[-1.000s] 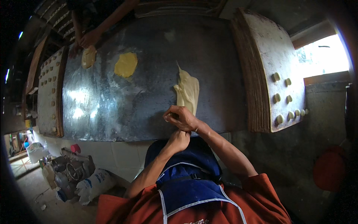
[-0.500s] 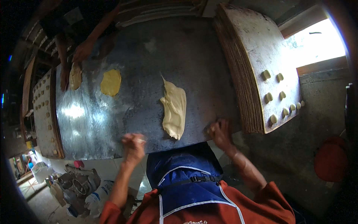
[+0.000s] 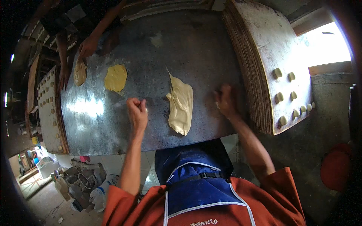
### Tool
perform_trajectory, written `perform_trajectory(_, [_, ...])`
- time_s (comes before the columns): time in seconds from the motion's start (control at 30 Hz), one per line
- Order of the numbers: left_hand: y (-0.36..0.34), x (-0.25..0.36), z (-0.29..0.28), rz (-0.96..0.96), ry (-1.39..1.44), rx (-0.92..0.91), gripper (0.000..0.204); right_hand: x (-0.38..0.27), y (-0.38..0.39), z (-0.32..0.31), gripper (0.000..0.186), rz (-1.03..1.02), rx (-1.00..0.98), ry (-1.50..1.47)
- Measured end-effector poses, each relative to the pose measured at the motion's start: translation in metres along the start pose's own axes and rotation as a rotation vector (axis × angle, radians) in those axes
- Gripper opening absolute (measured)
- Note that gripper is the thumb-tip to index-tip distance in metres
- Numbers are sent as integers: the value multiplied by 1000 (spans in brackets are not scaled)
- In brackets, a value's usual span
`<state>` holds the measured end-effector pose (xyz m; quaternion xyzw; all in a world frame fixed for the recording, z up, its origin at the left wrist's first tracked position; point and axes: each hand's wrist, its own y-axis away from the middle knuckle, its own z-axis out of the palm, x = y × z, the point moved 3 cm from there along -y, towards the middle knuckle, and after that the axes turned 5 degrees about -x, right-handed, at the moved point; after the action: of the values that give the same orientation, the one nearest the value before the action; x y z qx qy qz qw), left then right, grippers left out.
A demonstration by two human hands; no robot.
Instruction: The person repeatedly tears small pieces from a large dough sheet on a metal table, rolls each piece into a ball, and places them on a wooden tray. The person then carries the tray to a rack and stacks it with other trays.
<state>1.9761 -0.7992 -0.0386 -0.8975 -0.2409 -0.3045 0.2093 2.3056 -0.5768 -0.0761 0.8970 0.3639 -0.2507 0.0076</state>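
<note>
A long, pale, folded slab of soft dough point(image 3: 181, 107) lies on the dark metal worktable point(image 3: 181, 41), pulled to a thin tip at its far end. To its left, above the table, is my left hand point(image 3: 138, 112), its fingers curled closed; whatever they hold, if anything, is hidden. My right hand point(image 3: 225, 101) is on the other side, apart from the dough, with bent fingers in shadow and slightly blurred. Beyond my left hand lies a flat yellow patch of dough point(image 3: 115, 78).
At the far left a co-worker's hand point(image 3: 88, 46) touches a piece of dough point(image 3: 80, 72). Stacked boards point(image 3: 266, 34) on the right carry several small dough pieces point(image 3: 279, 97). Another board point(image 3: 47, 113) with dough pieces stands left. Containers and bags point(image 3: 81, 184) sit below the table.
Both my hands have moved forward from the table's near edge to either side of the dough slab. The slab keeps its shape and place on the table; the view has shifted slightly.
</note>
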Motion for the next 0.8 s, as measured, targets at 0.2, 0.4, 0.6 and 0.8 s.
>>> perform_trajectory(0.2, [64, 33, 8, 272, 36, -73, 27, -6, 62, 6, 42, 128, -238, -391])
perform_trajectory(0.4, [8, 33, 27, -120, 29, 127, 33, -55, 3, -6, 43, -212, 190, 202])
perform_trajectory(0.6, [53, 3, -2, 83, 10, -97, 35, -9, 48, 9, 34, -69, -65, -121])
perform_trajectory(0.8, [44, 34, 29, -21, 56, 68, 27, -32, 45, 12, 23, -12, -218, 97])
